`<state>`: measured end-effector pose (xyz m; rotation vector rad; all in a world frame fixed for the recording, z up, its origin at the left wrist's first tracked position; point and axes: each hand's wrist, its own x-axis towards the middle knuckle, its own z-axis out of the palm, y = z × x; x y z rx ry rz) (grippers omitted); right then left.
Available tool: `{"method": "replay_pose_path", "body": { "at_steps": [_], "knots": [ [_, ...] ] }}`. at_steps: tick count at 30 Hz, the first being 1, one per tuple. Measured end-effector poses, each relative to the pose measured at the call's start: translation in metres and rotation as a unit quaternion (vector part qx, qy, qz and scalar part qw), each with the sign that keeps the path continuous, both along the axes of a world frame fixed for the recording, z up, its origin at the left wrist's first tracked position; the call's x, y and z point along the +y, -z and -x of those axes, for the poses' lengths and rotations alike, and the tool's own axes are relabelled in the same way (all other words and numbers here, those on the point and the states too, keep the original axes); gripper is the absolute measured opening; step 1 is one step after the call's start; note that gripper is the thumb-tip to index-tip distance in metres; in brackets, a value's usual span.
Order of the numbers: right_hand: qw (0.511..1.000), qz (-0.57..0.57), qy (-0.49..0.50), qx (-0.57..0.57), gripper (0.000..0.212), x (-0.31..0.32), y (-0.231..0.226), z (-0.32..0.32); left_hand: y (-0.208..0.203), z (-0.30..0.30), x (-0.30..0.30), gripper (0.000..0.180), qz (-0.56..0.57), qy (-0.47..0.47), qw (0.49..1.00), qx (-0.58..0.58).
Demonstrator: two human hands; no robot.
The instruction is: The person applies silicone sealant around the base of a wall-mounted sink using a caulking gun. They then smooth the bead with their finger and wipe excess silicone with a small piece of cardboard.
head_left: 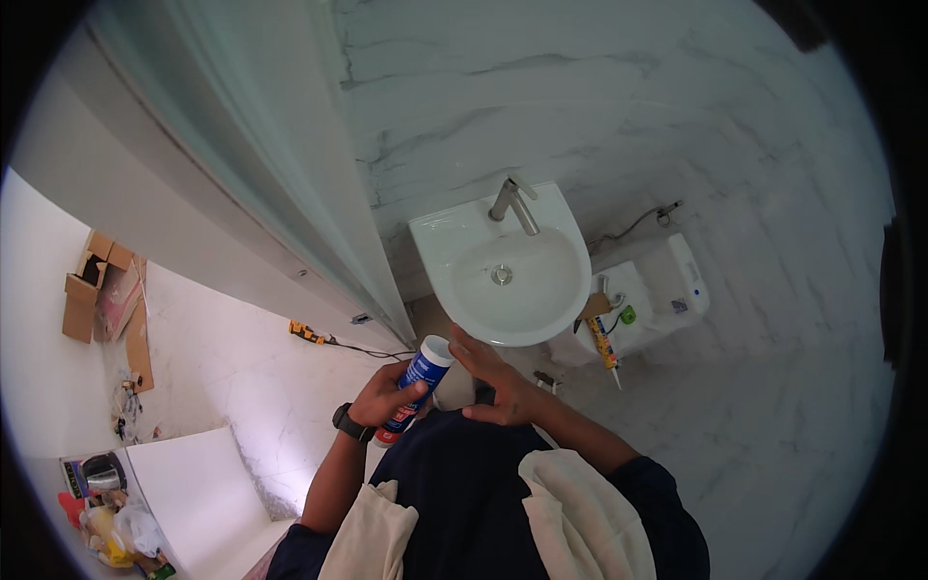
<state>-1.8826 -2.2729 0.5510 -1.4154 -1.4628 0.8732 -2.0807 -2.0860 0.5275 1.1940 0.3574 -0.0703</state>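
Note:
My left hand (370, 398), with a dark watch at the wrist, is wrapped round a blue, white and red cartridge (419, 379). The cartridge is tilted, its white end pointing up toward the washbasin (454, 275). Close by that end is my right hand (505, 384), its fingers stretched out and apart; whether a fingertip touches the rim I cannot tell. The basin is white and rounded, with a metal tap (512, 205) at its back. Both hands are just in front of my dark shirt, short of the basin's front edge.
To the right of the basin is a white toilet (667, 290); a yellow nozzled cartridge (604, 344) and a green item (628, 315) lie on it. A white door (261, 184) stands at the left. Beyond it are a yellow power tool (306, 333), cardboard (135, 343) and a box of bags (116, 527).

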Motion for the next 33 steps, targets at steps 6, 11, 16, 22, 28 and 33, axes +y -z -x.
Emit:
{"method": "replay_pose_path", "body": {
  "at_steps": [6,11,16,22,28,33],
  "knots": [
    [0.973,0.13,-0.031,-0.187,0.035,-0.071,0.009,-0.079,-0.011,-0.032,-0.001,0.058,0.033,-0.085,0.994,-0.065],
    [0.85,0.242,0.178,-0.433,0.048,-0.094,0.011,-0.216,-0.01,-0.06,-0.009,0.052,-0.048,-0.043,0.998,0.002],
    [0.75,0.274,0.058,-0.599,0.08,-0.021,0.026,-0.332,0.002,-0.102,-0.036,0.053,-0.047,-0.109,0.993,0.021],
    [0.729,0.173,-0.143,-0.647,0.078,0.115,0.057,-0.392,0.002,-0.149,-0.092,0.061,-0.048,-0.258,0.963,0.051],
    [0.711,0.121,-0.245,-0.648,0.064,0.177,0.079,-0.391,-0.001,-0.159,-0.145,0.063,-0.002,-0.378,0.924,0.052],
    [0.713,0.133,-0.257,-0.639,0.047,0.192,0.091,-0.382,0.013,-0.165,-0.168,0.064,0.033,-0.428,0.902,0.048]
  ]
}}
